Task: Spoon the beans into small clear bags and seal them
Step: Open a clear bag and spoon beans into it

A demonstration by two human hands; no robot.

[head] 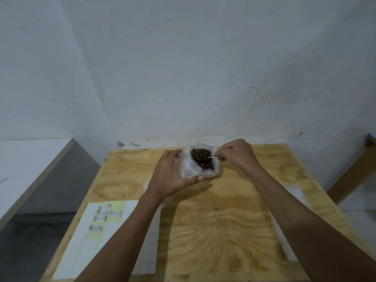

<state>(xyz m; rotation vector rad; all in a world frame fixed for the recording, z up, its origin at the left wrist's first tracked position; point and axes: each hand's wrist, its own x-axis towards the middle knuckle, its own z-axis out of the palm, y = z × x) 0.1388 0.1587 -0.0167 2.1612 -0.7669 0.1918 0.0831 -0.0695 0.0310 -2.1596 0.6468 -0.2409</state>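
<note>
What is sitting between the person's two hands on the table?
In the head view, between the left hand and right hand sits the big bag of beans, with the spoon dipped in and a small clear bag.

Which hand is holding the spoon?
The right hand pinches the thin metal spoon over the dark brown beans. The left hand holds the small clear plastic bag instead.

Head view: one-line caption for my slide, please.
Left hand holds small clear bag; right hand dips spoon into beans.
</note>
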